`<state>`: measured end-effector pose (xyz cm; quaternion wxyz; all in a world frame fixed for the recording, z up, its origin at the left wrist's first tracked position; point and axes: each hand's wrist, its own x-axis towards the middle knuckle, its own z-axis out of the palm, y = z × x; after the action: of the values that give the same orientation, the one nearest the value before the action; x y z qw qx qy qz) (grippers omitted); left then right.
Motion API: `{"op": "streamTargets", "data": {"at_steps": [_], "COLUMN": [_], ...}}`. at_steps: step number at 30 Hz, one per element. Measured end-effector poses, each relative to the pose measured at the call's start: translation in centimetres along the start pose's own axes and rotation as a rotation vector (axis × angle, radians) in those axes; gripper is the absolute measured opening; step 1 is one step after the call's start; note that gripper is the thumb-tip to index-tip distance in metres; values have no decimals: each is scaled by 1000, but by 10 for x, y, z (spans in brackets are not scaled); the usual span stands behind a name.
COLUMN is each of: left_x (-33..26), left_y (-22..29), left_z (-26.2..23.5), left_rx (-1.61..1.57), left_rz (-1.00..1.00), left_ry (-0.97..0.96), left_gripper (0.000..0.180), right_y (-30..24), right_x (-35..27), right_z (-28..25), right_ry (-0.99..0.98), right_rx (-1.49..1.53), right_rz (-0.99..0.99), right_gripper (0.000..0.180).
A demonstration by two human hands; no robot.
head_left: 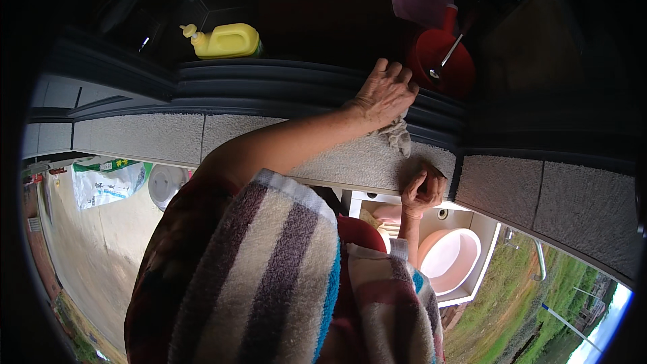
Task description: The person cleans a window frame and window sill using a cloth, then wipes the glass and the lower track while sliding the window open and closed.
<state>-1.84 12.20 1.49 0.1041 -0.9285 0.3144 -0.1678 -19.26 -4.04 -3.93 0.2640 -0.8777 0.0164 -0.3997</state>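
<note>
In the head view, the left hand [387,94] is at the dark window frame [283,81], closed on one grey cloth [399,140] that trails onto the rough ledge [249,138]. The right hand [423,192] curls loosely at the ledge; whether it holds anything, I cannot tell. Beyond the frame: one yellow bottle [232,40], one red bowl [424,50] with one spoon [450,57]. Below: one pink basin [431,246] in one white sink [488,246].

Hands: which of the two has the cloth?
The left hand, over the dark track, with the greyish cloth showing beneath; no cloth shows at the right hand.
</note>
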Motion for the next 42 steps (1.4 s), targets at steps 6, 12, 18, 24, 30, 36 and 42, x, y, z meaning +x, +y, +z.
{"op": "streamTargets", "data": {"at_steps": [6,12,18,24,30,36,42], "left_x": [-95,-191,-235,-244,-270,-326,-331], "left_y": [-96,-204,-261,-231,-192,-203,-195], "left_z": [-18,-17,-20,-57,-107,-59,-81], "left_rx": [-74,-23,240,-376,-1919,-1559,-824], "left_rz": [-135,-263,-396,-692,-1068,-929,-740], "left_ry": [81,170,26,322,617,354,69], "left_gripper": [29,27,19,33,31,37,45], "right_y": [6,10,8,12,12,18,13], "right_x": [-4,-7,-4,-6,-8,-8,-8], "right_z": [-2,-2,2,1,3,2,4], "right_ry": [-36,-28,-9,-6,0,25,60], "right_rx": [-66,-88,-78,-96,-94,-119,-102], "right_rz": [0,-3,-24,-22,22,-33,-23], "right_gripper": [12,14,14,15,19,22,26]}}
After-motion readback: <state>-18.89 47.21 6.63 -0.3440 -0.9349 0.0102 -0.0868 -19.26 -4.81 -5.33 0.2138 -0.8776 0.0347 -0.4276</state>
